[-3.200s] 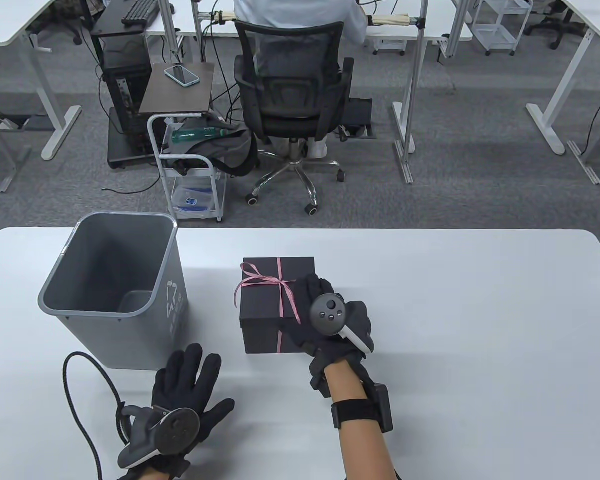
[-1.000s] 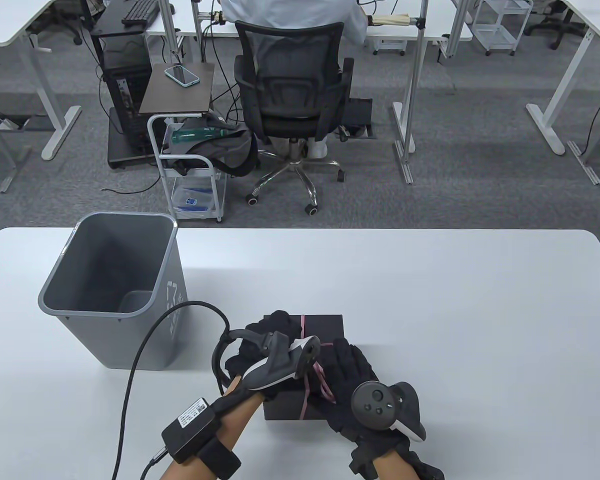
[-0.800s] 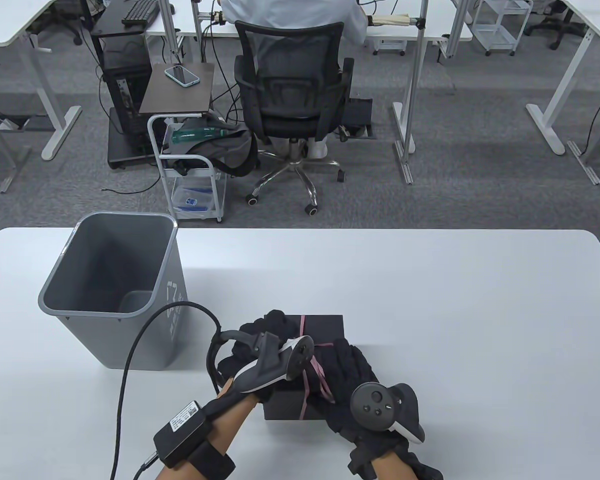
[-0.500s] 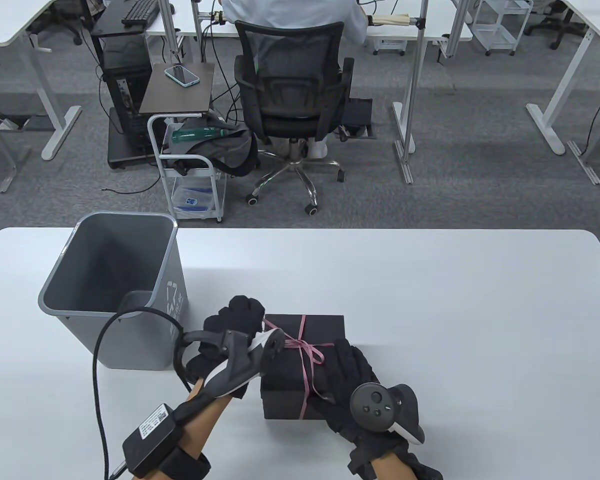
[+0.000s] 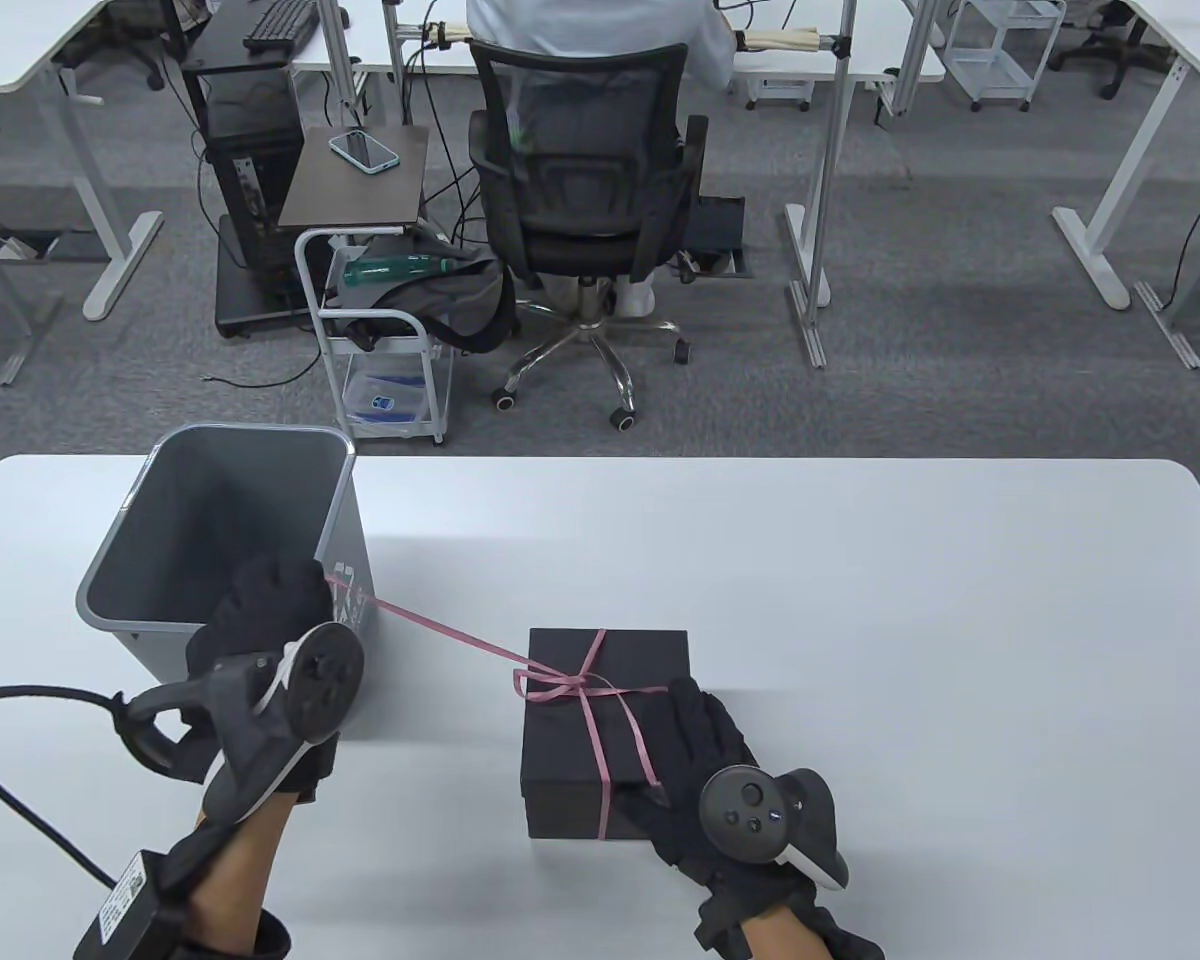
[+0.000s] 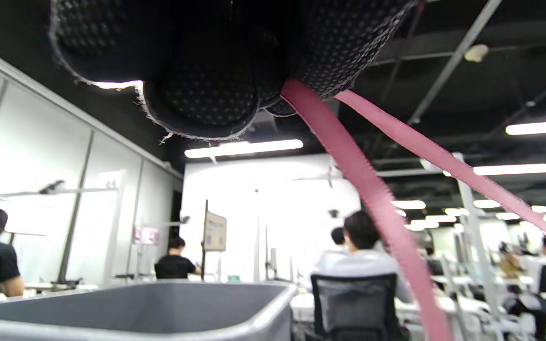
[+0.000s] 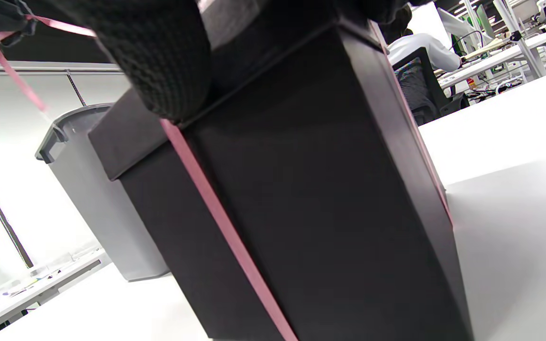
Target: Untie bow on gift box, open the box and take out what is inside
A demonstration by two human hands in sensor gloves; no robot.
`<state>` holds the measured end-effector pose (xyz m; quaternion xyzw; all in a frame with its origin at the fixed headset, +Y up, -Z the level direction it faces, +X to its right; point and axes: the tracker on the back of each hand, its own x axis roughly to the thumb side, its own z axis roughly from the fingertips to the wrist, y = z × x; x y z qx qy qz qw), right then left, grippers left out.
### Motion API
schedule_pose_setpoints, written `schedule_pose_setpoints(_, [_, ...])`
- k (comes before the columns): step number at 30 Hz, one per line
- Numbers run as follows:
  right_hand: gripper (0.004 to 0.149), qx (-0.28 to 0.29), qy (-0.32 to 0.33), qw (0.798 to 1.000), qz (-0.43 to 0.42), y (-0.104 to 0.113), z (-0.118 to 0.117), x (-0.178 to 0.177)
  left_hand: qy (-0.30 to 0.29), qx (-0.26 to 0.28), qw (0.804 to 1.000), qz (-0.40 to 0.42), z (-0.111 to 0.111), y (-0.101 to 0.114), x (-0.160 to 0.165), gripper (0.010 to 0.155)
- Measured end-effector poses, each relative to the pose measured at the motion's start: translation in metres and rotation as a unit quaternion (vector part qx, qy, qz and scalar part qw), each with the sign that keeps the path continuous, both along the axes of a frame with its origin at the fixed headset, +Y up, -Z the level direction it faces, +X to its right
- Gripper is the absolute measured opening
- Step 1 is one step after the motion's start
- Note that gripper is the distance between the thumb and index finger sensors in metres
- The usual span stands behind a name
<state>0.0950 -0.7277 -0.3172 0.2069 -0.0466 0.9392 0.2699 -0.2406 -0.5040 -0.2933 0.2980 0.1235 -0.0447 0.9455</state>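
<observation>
Left hand (image 5: 260,610), at 9 o'clock from the box (image 5: 608,730), pinches a ribbon (image 5: 440,630) end drawn taut from the knot. Right hand (image 5: 705,770), fingers curled over the box's 4 o'clock corner, steadies it near the table (image 5: 860,600) front edge. Step in hand: untying the bow; one loop still shows at the knot. Next, judged: pull until the knot frees, then slip the ribbon off and lift the lid. Box closed, contents hidden. Bin (image 5: 220,560), at 10 o'clock, looks empty.
</observation>
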Motion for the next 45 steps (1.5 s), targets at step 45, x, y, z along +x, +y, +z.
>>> schedule_pose_setpoints(45, [0.089,-0.004,0.001,1.0,-0.007,-0.002,-0.001,0.001,-0.228,-0.066,0.971,0.002,0.0,-0.043,0.055,0.039])
